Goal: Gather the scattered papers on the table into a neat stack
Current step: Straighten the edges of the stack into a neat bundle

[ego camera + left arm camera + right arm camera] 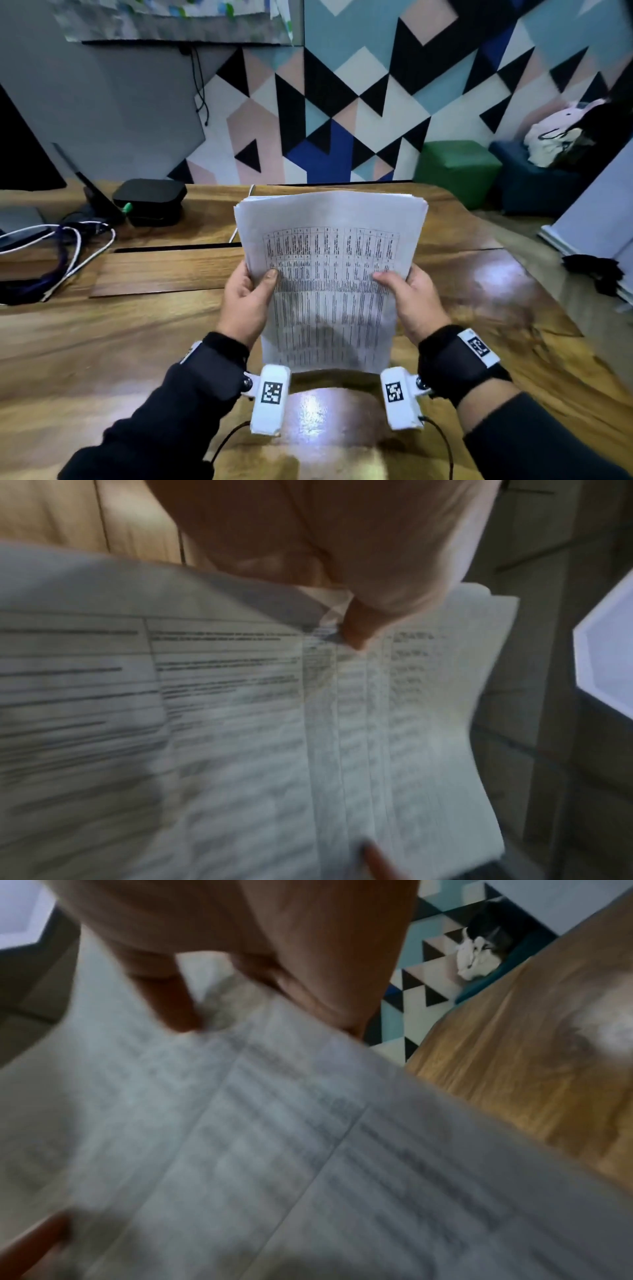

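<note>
You held the stack of papers (329, 281) up off the wooden table (113, 342) with both hands, and it stood nearly upright and leaned a little away from you. Your left hand (245, 301) gripped the left edge, with the thumb pressed flat on the printed front page and the other fingers curled behind, out of sight. Your right hand (411, 301) gripped the right edge the same way, thumb on front, fingers behind. Both wrists wore dark bands with white camera boxes that hung just under the bottom edge of the papers. The bottom edge floated above the shiny table top, and bare wood lay under it and on both sides of it. The top edges of the sheets did not line up fully; a few corners stuck out at the top left and top right. In the left wrist view the papers (308, 737) filled most of the picture, your left hand (342, 547) pinched the page with the thumb tip, and a fingertip of the other hand peeked in at the bottom. The right wrist view was blurry, yet it showed your right hand (257, 947) on the sheets (274, 1150). Farther off, on the left of the table, lay white and purple cables (68, 253) and a black box (149, 200). Beyond the table stood a green cube seat (457, 168) by the wall of coloured triangles.
</note>
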The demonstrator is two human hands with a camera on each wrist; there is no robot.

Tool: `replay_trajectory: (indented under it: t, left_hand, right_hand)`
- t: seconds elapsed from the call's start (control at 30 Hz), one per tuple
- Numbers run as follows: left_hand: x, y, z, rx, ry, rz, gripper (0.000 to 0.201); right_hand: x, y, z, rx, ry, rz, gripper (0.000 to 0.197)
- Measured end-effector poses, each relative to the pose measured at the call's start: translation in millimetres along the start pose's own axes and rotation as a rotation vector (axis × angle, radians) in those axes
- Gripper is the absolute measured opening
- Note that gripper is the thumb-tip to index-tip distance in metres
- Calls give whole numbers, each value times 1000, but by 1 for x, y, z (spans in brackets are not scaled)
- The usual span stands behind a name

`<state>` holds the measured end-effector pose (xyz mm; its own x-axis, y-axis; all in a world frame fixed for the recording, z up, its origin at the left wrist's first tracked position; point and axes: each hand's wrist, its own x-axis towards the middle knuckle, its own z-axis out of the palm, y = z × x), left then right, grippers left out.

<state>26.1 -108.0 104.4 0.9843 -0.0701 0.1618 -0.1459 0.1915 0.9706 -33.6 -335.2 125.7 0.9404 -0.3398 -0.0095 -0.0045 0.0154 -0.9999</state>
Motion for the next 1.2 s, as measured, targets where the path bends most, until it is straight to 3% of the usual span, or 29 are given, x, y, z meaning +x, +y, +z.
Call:
replay_trajectory:
  t: [0.1, 0.3, 0.4, 0.5, 0.63, 0.83, 0.93, 1.03, 1.2]
  left_hand:
    - [-11, -4, 13, 42, 18, 20, 29]
    - [-15, 16, 25, -21, 123, 215, 31]
    - [-18, 13, 22, -97, 184, 175, 31]
    - [-26, -6, 18, -34, 213, 62, 38]
    - [-29, -20, 23, -9, 170, -90, 21]
    - [-19, -1, 9, -17, 172, 159, 29]
    - [-34, -22, 8, -11, 256, 75, 34]
    - [-36, -42, 11, 20, 283, -31, 23]
    - [-20, -17, 8, -84, 280, 128, 34]
  right_hand:
    - [-6, 4, 16, -57, 111, -100, 27]
    - [-17, -11, 26, 13, 217, -346, 22]
    - [-22, -3, 23, 42, 254, -330, 30]
    - [-22, 25, 19, 19, 291, -245, 38]
    - [-15, 37, 27, -35, 290, -223, 30]
    - [-18, 21, 26, 45, 315, -312, 24]
    - [-29, 43, 29, 72, 324, -239, 24]
    - [-30, 48, 37, 31, 269, -201, 24]
    - [-15, 20, 32, 44, 264, -313, 24]
